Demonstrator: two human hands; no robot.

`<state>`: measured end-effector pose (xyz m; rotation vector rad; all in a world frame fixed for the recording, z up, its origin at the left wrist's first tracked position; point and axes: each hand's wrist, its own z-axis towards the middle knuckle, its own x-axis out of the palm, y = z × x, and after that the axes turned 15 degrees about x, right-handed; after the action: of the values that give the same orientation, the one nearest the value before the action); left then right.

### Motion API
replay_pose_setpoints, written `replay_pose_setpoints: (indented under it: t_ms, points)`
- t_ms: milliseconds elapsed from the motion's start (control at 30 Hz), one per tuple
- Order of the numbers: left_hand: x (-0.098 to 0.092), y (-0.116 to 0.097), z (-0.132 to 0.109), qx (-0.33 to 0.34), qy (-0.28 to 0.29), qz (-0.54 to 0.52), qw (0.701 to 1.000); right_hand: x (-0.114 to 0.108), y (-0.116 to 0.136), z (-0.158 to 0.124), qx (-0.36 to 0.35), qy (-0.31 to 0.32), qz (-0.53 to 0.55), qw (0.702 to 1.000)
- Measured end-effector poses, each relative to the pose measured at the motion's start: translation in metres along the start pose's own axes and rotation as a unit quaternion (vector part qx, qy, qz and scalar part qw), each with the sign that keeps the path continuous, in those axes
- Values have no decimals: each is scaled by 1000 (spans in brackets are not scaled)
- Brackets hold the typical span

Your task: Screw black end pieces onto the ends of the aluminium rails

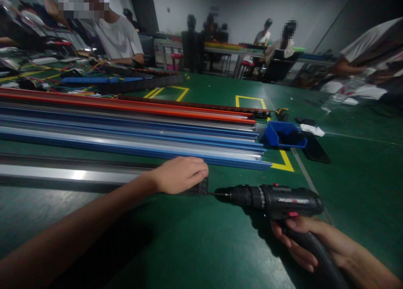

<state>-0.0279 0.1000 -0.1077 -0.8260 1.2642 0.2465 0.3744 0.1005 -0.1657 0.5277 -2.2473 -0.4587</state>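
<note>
Head view: at left, blue rails (157, 142) and an orange rail (126, 103) lie lengthwise on the green table (201, 247), likely so they don't cross the dark profile (78, 174) in front. Our left hand (181, 175) comes over the profile's right end, fingers together and closed around it beside the black end piece (204, 186), presumably bracing it against push. Our bit (218, 193) runs roughly in line with the profile, tip at the end piece; too blurred for us to say if it's seated. Blue bin (271, 133) sits beyond the drill (283, 200). Our right hand (302, 238) has fingers clamped round the drill's handle, apparently to keep the bit straight
</note>
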Motion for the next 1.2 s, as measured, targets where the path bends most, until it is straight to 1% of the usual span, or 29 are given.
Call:
replay_pose_setpoints:
  t_ms: [200,533,667,900,1033,1200]
  points:
    - [0,0,0,-2,2,0,1000,0,1,0,-2,-2,9,1000]
    - [1,1,0,-2,-1,-3,1000,7,4,0,7,5,8,1000]
    - [0,0,-1,1,-6,-4,1000,6,2,0,-1,-5,5,1000]
    - [0,-1,-1,3,-8,0,1000,4,3,0,2,1,-5,1000]
    - [1,0,0,5,-5,8,1000,7,5,-1,8,-1,-4,1000]
    - [0,0,-1,2,-10,0,1000,10,6,-1,-1,6,-4,1000]
